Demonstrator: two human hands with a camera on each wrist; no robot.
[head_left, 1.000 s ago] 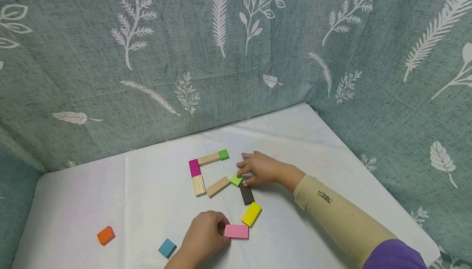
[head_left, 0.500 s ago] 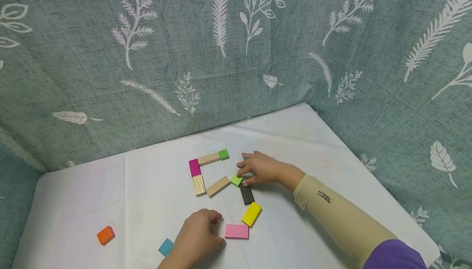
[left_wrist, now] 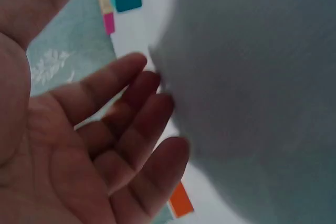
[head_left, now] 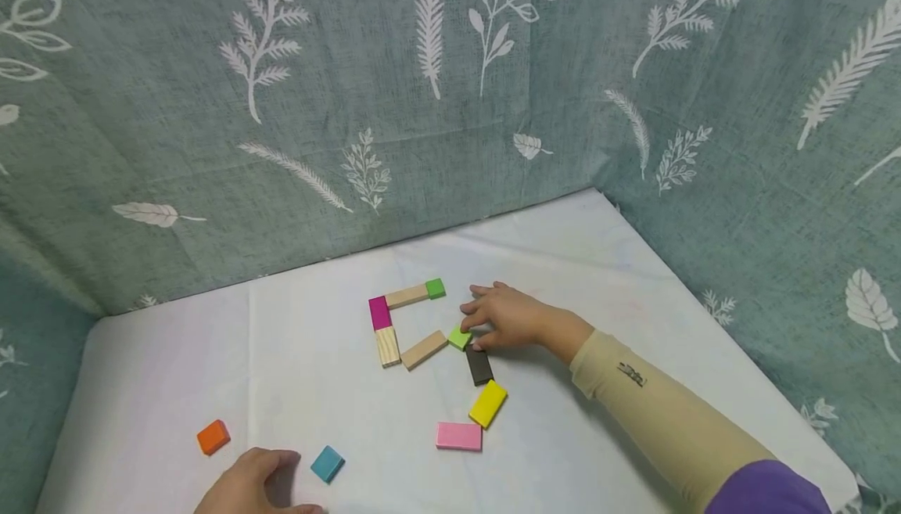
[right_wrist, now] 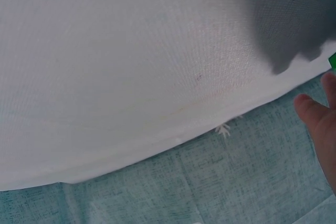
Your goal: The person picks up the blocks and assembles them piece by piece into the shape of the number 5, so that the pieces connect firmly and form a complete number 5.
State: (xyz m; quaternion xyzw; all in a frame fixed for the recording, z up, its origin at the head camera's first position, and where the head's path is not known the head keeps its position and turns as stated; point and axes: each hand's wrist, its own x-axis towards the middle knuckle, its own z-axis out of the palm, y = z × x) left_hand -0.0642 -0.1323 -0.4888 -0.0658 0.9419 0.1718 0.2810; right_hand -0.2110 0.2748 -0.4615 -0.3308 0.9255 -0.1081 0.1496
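In the head view my left hand (head_left: pixel 249 487) is at the bottom left, thumb and fingers apart with nothing between them. A teal block (head_left: pixel 328 464) lies just right of it, and an orange block (head_left: pixel 213 437) lies beyond it to the left. My right hand (head_left: pixel 514 318) stays low over the table, index fingertip at a light green block (head_left: pixel 459 338) and thumb at the end of a dark brown block (head_left: pixel 479 365). From there the row bends through a yellow block (head_left: pixel 488 404) to a pink block (head_left: pixel 459 436). The right wrist view shows only part of that hand.
Left of the light green block are a tan block (head_left: pixel 425 350), a striped wood block (head_left: pixel 387 347), a magenta block (head_left: pixel 379 314), another tan block (head_left: pixel 407 296) and a green block (head_left: pixel 436 288). Patterned curtains (head_left: pixel 317 107) border the white table (head_left: pixel 598 256).
My left hand has let go of the pink block and moved left, past the teal block. The right hand keeps its place at the light green block. The head view has shifted slightly.
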